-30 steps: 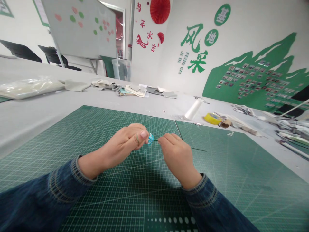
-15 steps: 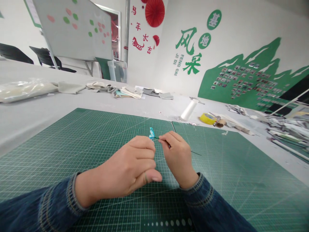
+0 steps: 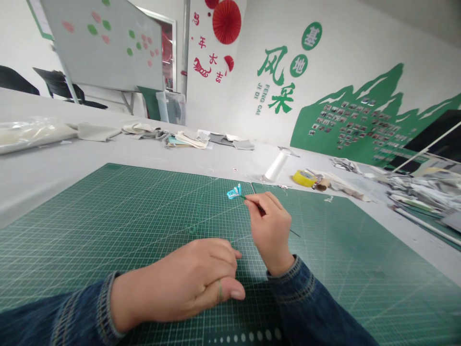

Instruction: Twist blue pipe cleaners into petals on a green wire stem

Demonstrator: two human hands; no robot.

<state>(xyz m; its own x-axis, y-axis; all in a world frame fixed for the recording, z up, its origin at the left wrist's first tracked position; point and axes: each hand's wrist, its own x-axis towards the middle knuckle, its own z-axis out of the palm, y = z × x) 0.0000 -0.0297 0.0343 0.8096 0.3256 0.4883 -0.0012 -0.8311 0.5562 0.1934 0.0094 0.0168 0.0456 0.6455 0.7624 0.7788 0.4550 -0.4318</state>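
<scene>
Right hand (image 3: 271,223) pinching a thin dark stem (image 3: 295,233), its middle lost inside the curled fingers, one end poking out past the wrist side! At the other end, the blue piece (image 3: 234,192), over the green mat (image 3: 154,206), its pattern too small to read. Left hand (image 3: 190,278) nearer us: thumb out, fingertips mostly hidden; whether they grip anything, can't tell.

Dark blue denim sleeves (image 3: 319,307) show pale stitching (image 3: 101,307) near the left cuff (image 3: 112,307), beyond which a thin greenish band (image 3: 220,291) circles the thumb (image 3: 233,290).
</scene>
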